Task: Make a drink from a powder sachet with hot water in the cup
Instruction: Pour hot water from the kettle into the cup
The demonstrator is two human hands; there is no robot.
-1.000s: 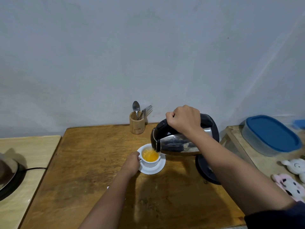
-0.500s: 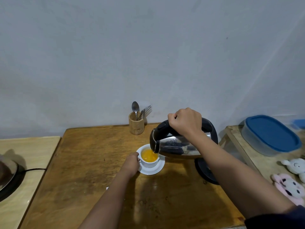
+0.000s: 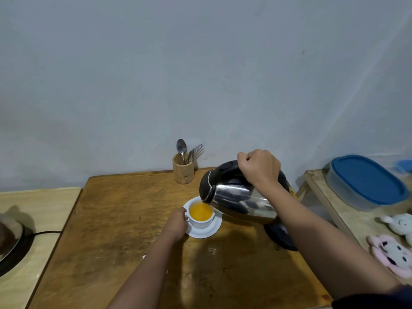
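Observation:
A white cup (image 3: 201, 223) holding orange liquid stands on a white saucer (image 3: 211, 230) in the middle of the brown wooden table (image 3: 124, 219). My left hand (image 3: 177, 224) grips the cup's handle from the left. My right hand (image 3: 259, 167) is closed around the black handle of a steel kettle (image 3: 240, 200), which is tilted left with its spout over the cup's rim. The kettle's black base (image 3: 279, 238) sits on the table behind my right forearm. A white scrap, possibly the sachet (image 3: 143, 256), peeks out beside my left forearm.
A wooden holder (image 3: 183, 168) with a spoon and forks stands at the table's back edge. A blue-lidded container (image 3: 365, 182) and two plush toys (image 3: 392, 253) lie on a side table to the right. A pan with a black cord (image 3: 44, 232) sits at left.
The kettle has tipped slightly further over the cup and the orange liquid stands a little higher. My left hand has kept its hold on the cup.

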